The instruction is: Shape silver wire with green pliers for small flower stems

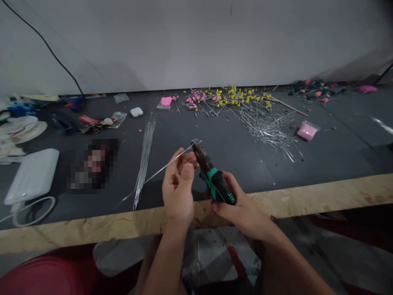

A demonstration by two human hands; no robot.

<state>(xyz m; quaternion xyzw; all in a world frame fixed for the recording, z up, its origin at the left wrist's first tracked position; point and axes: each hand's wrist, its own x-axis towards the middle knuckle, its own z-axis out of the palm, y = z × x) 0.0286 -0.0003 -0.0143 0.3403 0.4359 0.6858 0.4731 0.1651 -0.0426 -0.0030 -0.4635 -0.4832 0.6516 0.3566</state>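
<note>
My right hand (244,213) is wrapped round the green and black handles of a pair of pliers (216,180), whose metal jaws point up and to the left. One thin silvery wire (159,171) runs from the jaws, past the curled fingers of my left hand (178,192), down towards the lower left. My left hand holds this wire close to the jaws; its exact fingertip contact is partly hidden. Left of that hand lies a long bundle of straight wires (146,153) on the dark tabletop (227,155), and the held wire crosses over its lower part.
Short cut wires (270,129) lie heaped at the back right, near yellow-tipped stems (236,96) and pink-tipped ones (195,97). A pink packet (308,130) is at right. Leftward are a white power bank (33,174), keys (95,125) and a white earbud case (136,112). A pale wooden edge (291,198) runs along the front.
</note>
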